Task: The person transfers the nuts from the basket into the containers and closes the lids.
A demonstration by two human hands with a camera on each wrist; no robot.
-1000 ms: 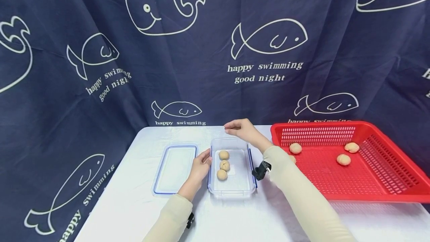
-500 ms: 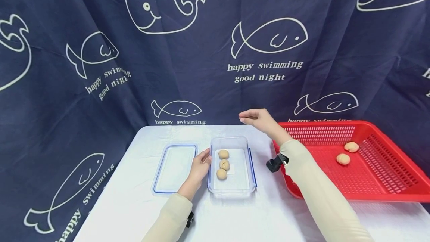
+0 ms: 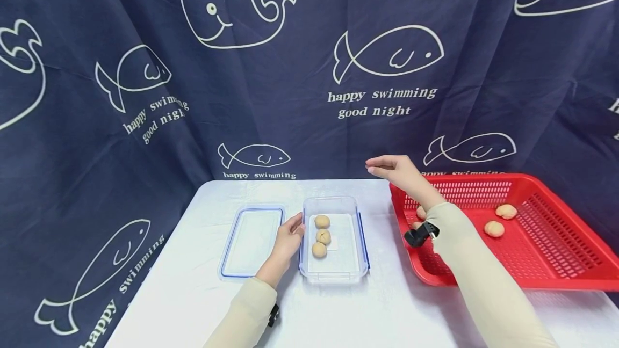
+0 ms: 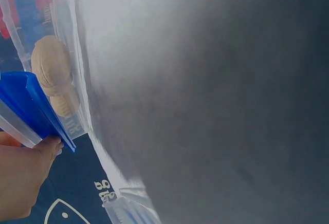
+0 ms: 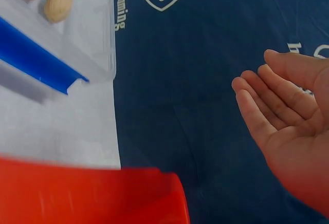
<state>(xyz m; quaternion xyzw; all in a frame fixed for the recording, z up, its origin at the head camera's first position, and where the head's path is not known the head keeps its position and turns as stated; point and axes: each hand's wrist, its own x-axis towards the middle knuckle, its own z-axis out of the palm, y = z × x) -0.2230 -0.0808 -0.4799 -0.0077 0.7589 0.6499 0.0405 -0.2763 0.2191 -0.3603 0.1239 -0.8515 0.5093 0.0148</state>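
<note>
A clear plastic food container (image 3: pixel 345 230) with blue side latches stands on the table, holding three tan, walnut-like balls (image 3: pixel 323 237) in a row along its left half. My left hand (image 3: pixel 288 238) pinches the container's left side; in the left wrist view its thumb lies on the blue latch flap (image 4: pixel 31 100). Raised between the container and the red basket (image 3: pixel 541 283), my right hand (image 3: pixel 396 171) is empty. The right wrist view shows that hand's fingers (image 5: pixel 280 95) loosely bent, palm bare.
Left of the container lies its clear lid (image 3: pixel 251 246) with a blue seal. More tan balls (image 3: pixel 494 229) sit in the red basket at the right, some partly behind my right arm. A dark blue fish-print curtain (image 3: pixel 309 69) hangs behind the white table (image 3: pixel 338 316).
My right hand has moved right and slightly up, from over the container's far end toward the red basket. The left hand and the container have stayed put.
</note>
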